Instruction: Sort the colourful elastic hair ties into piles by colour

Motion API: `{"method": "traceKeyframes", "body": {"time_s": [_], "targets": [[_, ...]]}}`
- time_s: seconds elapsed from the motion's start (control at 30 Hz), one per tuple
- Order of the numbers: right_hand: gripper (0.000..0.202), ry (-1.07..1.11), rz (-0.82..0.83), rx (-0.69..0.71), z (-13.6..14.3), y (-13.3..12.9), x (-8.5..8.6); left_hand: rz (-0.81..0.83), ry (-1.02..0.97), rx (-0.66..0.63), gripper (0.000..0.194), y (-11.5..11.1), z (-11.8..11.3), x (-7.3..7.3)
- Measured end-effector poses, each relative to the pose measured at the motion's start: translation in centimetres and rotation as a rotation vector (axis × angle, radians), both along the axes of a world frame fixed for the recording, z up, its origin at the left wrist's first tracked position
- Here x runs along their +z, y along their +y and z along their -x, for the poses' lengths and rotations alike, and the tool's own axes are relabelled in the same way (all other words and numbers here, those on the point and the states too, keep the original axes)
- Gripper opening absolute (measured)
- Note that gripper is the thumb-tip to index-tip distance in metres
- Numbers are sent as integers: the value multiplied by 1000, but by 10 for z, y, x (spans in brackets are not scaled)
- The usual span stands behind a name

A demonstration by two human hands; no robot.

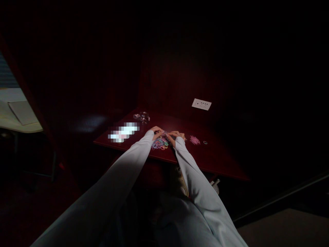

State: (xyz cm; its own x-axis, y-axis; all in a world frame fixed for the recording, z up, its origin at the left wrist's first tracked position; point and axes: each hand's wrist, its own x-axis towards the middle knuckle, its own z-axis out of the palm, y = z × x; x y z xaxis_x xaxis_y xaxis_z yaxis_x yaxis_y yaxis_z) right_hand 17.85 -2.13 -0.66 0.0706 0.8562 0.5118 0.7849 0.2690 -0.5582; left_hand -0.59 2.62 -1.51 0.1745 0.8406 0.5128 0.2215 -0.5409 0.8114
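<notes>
Here's the dark red table (pixel 223 159): along its left edge, a bright pixelated patch (pixel 123 132); near the back left corner, clear containers (pixel 144 118); above the back edge, a white socket plate (pixel 202 104)! Far left, a pale box (pixel 24 112).

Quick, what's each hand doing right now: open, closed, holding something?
Left hand: at the small purplish bands; too dim to tell if closed on them.
Right hand: at the same bands; its grip cannot be told either.
</notes>
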Motion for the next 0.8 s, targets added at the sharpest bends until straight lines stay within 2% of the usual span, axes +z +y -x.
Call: {"method": "traceKeyframes", "body": {"time_s": [0.2, 0.47, 0.63, 0.8], "targets": [[39, -8, 16, 38, -1, -3, 3, 17, -6, 10, 15, -1, -2, 1], [34, -26, 54, 18, 0, -5, 5, 18, 29, 54, 14, -5, -1, 5], [29, -26, 60, 18, 0, -6, 7, 26, 78, 145, 14, -12, -1, 8], [31, 4, 70, -15, 0, -6, 8, 76, 245, 287, 10, -23, -3, 14]]}}
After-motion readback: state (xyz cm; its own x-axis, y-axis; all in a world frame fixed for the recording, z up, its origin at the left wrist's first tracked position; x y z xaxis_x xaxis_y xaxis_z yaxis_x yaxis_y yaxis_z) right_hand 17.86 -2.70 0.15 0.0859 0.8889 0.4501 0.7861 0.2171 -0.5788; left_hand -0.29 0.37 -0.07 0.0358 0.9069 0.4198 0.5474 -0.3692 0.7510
